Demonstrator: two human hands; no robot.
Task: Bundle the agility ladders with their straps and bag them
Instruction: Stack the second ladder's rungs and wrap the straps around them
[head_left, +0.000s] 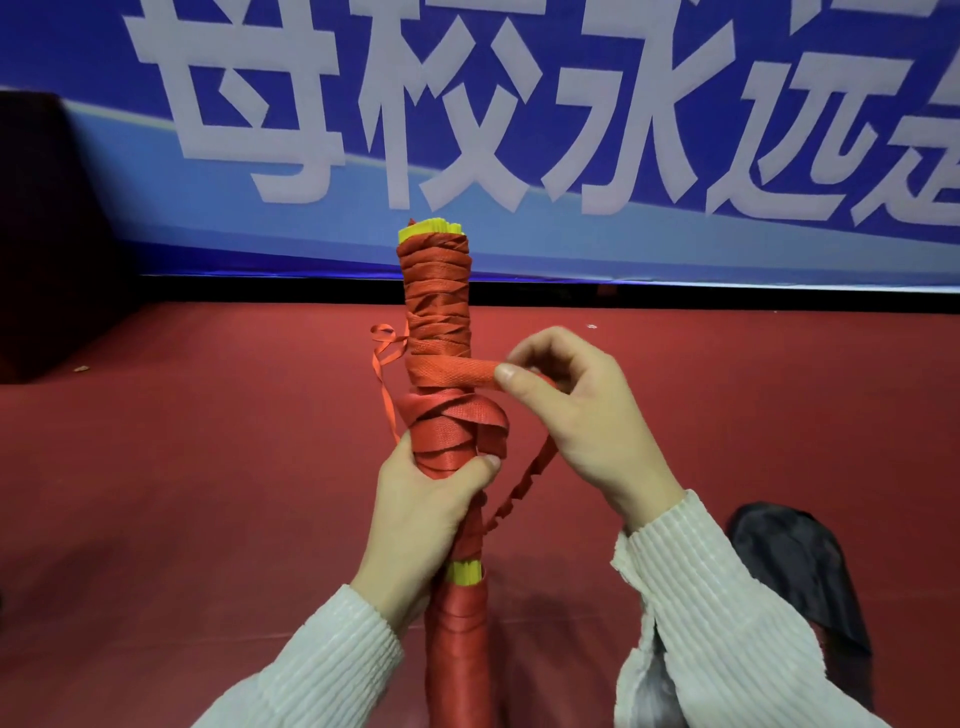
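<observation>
Bundle: ladder bundle (439, 322) stands upright at frame centre, long axis vertical.
Left hand: left hand (426, 512) grips it low.
Right hand: right hand (571, 410), right of bundle, pinches the strap (452, 374).
Strap: runs level leftward, across the axis.

Red carpet (208, 493), covering near and middle ground, running to a black strip at the foot of a blue banner (519, 104) at far. Directly on it: black bag (800, 566), near right, crumpled; small pale scrap (80, 369), far left; small white speck (591, 327), far right of centre.
</observation>
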